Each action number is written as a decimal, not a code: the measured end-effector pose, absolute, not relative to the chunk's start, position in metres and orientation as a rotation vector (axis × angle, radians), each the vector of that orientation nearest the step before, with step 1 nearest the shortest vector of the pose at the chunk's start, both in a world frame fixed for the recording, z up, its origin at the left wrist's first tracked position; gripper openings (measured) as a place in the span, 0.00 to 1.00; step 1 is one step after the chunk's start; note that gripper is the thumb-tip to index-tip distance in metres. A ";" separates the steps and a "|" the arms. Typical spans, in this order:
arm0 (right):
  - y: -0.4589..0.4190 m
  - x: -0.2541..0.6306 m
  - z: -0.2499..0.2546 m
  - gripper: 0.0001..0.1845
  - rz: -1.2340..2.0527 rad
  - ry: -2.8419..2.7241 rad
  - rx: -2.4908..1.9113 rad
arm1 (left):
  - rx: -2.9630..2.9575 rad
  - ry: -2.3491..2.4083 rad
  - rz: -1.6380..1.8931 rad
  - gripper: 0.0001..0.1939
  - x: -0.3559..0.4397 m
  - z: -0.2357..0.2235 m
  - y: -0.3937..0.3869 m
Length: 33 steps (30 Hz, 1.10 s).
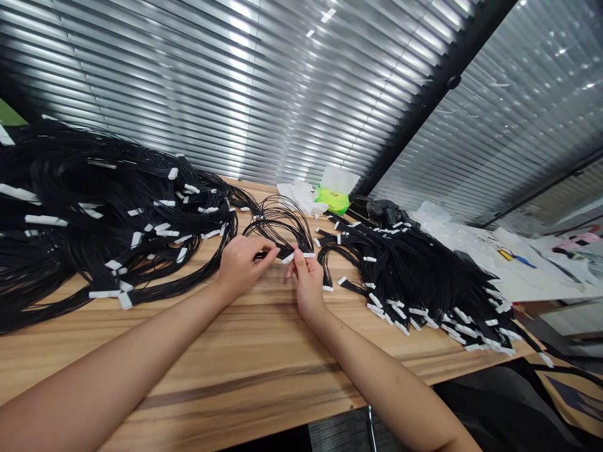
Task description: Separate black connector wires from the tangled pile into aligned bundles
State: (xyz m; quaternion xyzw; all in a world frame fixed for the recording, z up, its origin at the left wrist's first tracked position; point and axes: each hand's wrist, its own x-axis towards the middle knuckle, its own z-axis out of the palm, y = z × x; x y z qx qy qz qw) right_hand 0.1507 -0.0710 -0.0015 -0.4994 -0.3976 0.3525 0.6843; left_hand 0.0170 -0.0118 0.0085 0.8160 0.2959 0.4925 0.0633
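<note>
In the head view, my right hand (307, 282) pinches a white connector (308, 255) at the end of a bundle of black wires (287, 220). The bundle loops up and back over the table behind my hands. Close on its left, my left hand (247, 260) is closed, thumb and forefinger together around dark wires near a second white connector end (288, 258). Its fingers partly hide what they grip. Both hands are just above the wooden table, almost touching each other.
A big heap of black cables with white connectors (94, 188) covers the table's left side. Another cable pile (414, 270) lies to the right. Behind stand a green packet (332, 199) and crumpled white tissue (301, 196), before metal blinds (235, 81). A white table (527, 276) adjoins at right.
</note>
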 end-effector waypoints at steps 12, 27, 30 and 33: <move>-0.069 0.153 -0.006 0.21 0.810 -0.860 -1.118 | 2.386 0.958 1.431 0.07 0.018 0.009 -0.012; -0.068 0.155 -0.005 0.23 0.752 -0.783 -1.137 | 2.474 1.120 1.488 0.10 0.018 0.011 -0.010; -0.068 0.155 -0.004 0.24 0.722 -0.785 -1.155 | 2.461 1.136 1.476 0.10 0.018 0.010 -0.009; -0.068 0.155 -0.004 0.23 0.707 -0.783 -1.151 | 2.464 1.189 1.510 0.13 0.017 0.008 -0.006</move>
